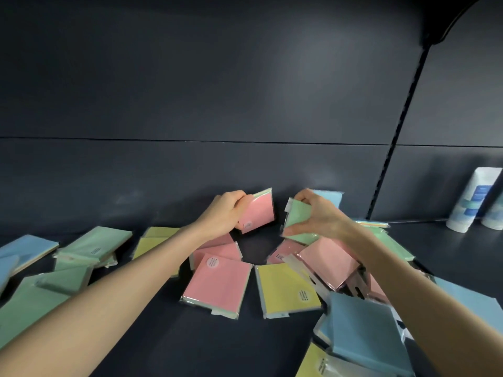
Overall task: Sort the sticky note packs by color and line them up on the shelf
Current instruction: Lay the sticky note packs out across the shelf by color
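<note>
Fingers of your left hand [223, 213] curl round the left edge of a pink pack [258, 213] and grip it, w/ the pack tipped up on edge at the far centre of the shelf [190, 336]. Can't tell whether its lower corner touches the shelf. Wrist is bent slightly and the bare forearm runs in from the near left.

Your right hand [315, 216] pinches a green pack [298, 216], fingertips on its top edge, thumb at the bottom. It's held tilted, just right of the pink one, w/ a gap between them. The forearm comes in from the near right.

The rest lie loose and mixed: a flat pink pack [217, 284] beside a yellow pack [285, 289] at centre, green packs [95, 243] at left and a blue pack [364, 330] at near right.

Hidden bits: your left arm covers part of the yellow and pink packs under it, and your right arm crosses the right-hand heap. A light blue pack [329, 197] shows only partly behind your right hand. Sticker print is too small to read. Two white tubes [473, 200] at far right are cut off by the frame edge.
</note>
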`<state>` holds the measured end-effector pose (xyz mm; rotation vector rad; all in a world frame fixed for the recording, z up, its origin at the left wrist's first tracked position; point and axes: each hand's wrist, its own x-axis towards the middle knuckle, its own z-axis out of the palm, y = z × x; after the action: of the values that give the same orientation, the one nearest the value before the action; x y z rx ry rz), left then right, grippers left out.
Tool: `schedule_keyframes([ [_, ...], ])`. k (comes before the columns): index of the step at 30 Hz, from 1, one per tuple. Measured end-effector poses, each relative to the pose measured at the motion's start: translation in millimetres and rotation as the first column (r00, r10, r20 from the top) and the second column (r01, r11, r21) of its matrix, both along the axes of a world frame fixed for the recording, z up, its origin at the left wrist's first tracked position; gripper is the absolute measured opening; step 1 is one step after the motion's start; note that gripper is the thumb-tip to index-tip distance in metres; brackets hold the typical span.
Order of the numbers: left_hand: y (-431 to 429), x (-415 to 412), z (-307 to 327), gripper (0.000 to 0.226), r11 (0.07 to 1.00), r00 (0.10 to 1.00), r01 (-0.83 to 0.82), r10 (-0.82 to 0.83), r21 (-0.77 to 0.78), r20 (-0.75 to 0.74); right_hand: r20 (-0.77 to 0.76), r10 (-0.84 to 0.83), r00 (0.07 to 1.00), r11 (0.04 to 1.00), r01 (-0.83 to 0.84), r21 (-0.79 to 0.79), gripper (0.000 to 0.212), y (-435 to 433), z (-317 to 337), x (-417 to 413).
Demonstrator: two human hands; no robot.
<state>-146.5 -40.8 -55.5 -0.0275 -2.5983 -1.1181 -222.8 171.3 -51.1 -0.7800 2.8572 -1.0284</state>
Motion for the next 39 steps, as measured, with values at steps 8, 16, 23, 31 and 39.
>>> schedule_keyframes([
  [8, 7, 28, 28, 0.037, 0.932, 0.999, -0.016, 0.003, 0.362, 0.035, -0.034, 0.107, 0.994, 0.966, -0.112, -0.234, 0.055, -1, 25, 23],
  [16, -5, 102, 38, 0.020, 0.985, 0.999, 0.024, -0.028, 0.170, 0.023, 0.004, 0.186, 0.983, 0.931, -0.175, -0.319, 0.038, -7, 33, 74],
  [23, -8, 157, 16, 0.013, 0.997, 0.980, 0.000, -0.016, 0.079, 0.201, 0.055, 0.301, 0.952, 0.922, -0.276, -0.270, 0.030, -4, 23, 114],
  [31, 2, 174, -11, 0.024, 0.965, 0.966, -0.183, 0.212, -0.190, 0.145, 0.037, 0.344, 0.938, 0.913, -0.325, -0.246, 0.023, -15, 22, 138],
  [39, -15, 218, 21, 0.023, 0.991, 0.988, -0.133, 0.132, 0.011, 0.081, 0.031, 0.381, 0.924, 0.878, -0.351, -0.326, 0.010, -53, 45, 168],
])
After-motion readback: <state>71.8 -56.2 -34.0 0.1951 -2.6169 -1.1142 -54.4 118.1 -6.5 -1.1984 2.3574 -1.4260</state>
